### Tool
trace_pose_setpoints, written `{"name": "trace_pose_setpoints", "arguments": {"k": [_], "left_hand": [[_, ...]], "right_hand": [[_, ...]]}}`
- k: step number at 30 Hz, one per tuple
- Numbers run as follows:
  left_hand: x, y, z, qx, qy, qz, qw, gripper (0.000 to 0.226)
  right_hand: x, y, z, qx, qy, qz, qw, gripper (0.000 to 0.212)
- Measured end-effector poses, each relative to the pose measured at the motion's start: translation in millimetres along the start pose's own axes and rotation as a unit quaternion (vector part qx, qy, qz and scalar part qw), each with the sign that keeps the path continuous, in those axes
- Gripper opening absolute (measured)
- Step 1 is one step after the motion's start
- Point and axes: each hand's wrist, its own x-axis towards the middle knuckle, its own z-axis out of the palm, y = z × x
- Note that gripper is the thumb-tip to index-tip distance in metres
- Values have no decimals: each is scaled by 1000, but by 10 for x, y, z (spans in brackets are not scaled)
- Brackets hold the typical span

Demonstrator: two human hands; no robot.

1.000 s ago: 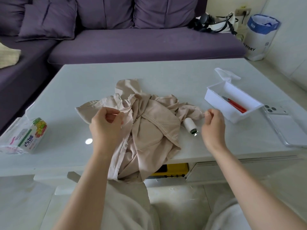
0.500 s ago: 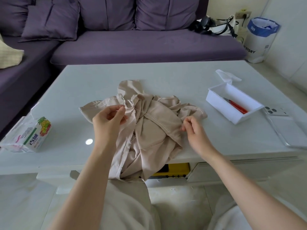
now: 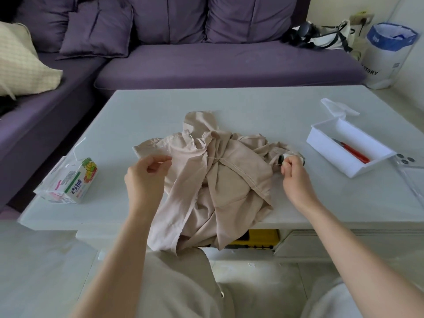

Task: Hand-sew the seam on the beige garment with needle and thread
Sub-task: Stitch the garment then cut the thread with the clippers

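Half a second ago the right hand [image 3: 294, 173] was in at the folds of the garment [image 3: 229, 180]; now it is out to the right again, near where it was a second ago. A fine pale thread [image 3: 215, 159] runs in a nearly straight line from the middle of the cloth to its pinched thumb and fingertips. That looks like a stitch being drawn through and the slack taken up, so the sewing is under way, not finished. The needle itself is too small to make out. The left hand [image 3: 146, 173] has hardly moved: its fingers are curled and it pinches a raw edge of the cloth between thumb and forefinger, holding it steady against the pull. The garment is a thin, soft beige fabric, crumpled in loose folds, with rows of stitching along its hems. It lies at the middle of the near edge of the table [image 3: 252, 106] and spills over that edge toward the lap. A small white spool [image 3: 285, 156] with a dark end lies just behind the right hand. The table top is pale, smooth and glossy. Toward the right edge sits an open white plastic box [image 3: 321, 138] holding a red-handled tool [image 3: 353, 151], with a phone [image 3: 410, 166] just beside it. Near the left edge lies a printed packet [image 3: 73, 180].
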Motion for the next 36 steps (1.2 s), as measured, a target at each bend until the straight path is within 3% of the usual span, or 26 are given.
{"name": "trace_pose_setpoints", "arguments": {"k": [6, 16, 20, 24, 27, 30, 36], "left_hand": [[26, -167, -82, 115, 2, 63, 991, 9], [114, -212, -6, 125, -2, 72, 990, 7], [171, -174, 71, 95, 22, 38, 995, 7], [196, -118, 175, -19, 24, -44, 999, 7], [154, -28, 234, -94, -1, -52, 994, 6], [69, 62, 273, -94, -50, 2, 994, 16], [-70, -41, 248, 62, -150, 94, 982, 16]], "right_hand": [[63, -23, 58, 28, 39, 33, 998, 16], [161, 80, 11, 81, 97, 71, 989, 20], [140, 101, -63, 99, 94, 76, 988, 14], [113, 122, -105, 113, 86, 83, 986, 16], [45, 50, -99, 135, 77, 70, 985, 15], [-50, -42, -18, 100, 39, 22, 994, 14], [-117, -115, 120, 82, 6, -9, 997, 18]]}}
